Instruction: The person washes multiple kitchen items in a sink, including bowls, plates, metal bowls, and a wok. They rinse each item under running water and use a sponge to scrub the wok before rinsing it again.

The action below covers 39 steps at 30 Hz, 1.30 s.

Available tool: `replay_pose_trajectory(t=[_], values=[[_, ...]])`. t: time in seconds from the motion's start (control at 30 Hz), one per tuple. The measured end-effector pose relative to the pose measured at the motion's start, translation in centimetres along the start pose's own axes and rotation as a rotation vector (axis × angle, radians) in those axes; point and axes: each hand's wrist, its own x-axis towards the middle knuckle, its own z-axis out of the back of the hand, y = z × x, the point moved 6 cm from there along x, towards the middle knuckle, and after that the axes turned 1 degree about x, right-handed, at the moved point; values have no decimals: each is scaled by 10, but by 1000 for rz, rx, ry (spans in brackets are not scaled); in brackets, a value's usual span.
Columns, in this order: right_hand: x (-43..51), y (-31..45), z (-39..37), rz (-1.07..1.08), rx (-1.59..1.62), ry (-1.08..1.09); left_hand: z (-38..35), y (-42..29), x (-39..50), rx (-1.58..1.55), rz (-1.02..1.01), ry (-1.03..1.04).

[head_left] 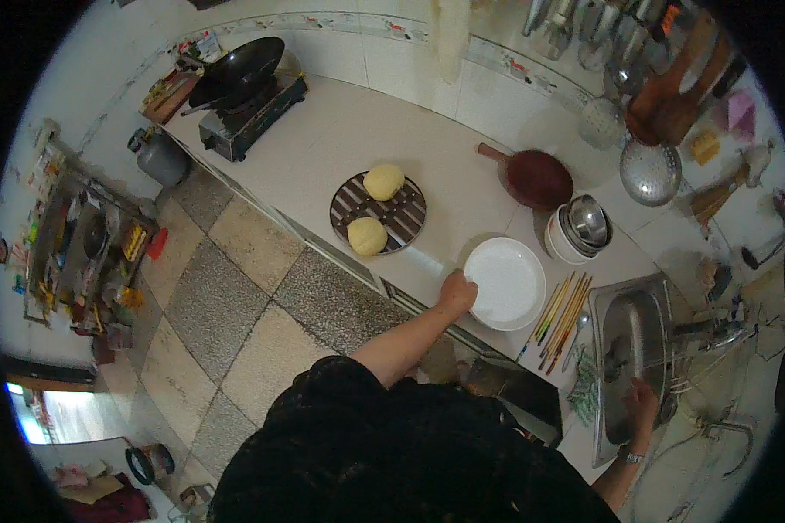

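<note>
A round white plate [505,284] is on the light countertop, and my left hand [458,292] grips its left rim. Over the stainless steel sink [598,418] on the right is my right hand [641,400], its fingers blurred; whether it holds anything cannot be told. Chopsticks [556,320] and a metal spoon [575,337] lie between plate and sink, beside a green-and-white cloth [583,386]. Left of the plate, two pale yellow dough-like balls [384,182] rest on a round slatted tray [402,225].
A red-brown pan-shaped vessel [540,180] and stacked bowls [579,229] stand near the wall. A black wok [239,72] sits on a portable stove [252,124] at the far left. Utensils hang on the wall, among them a skimmer [651,171]. A faucet [723,335] is beyond the sink.
</note>
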Motion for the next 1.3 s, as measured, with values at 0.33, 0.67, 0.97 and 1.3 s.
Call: replay_pose_trajectory(t=[0.33,0.67,0.97,1.3], values=[[-50,206,-157,347,134,1010,58,-39,-12,386,-33,170],[-108,412,-301,872,156,1513,182,53,-57,219,-70,213],[-257,599,-483,1206,118,1555,408,260,-121,-349,329,-36],[-277,734,-622,1179,239,1060,626,350,-130,-800,243,-615]])
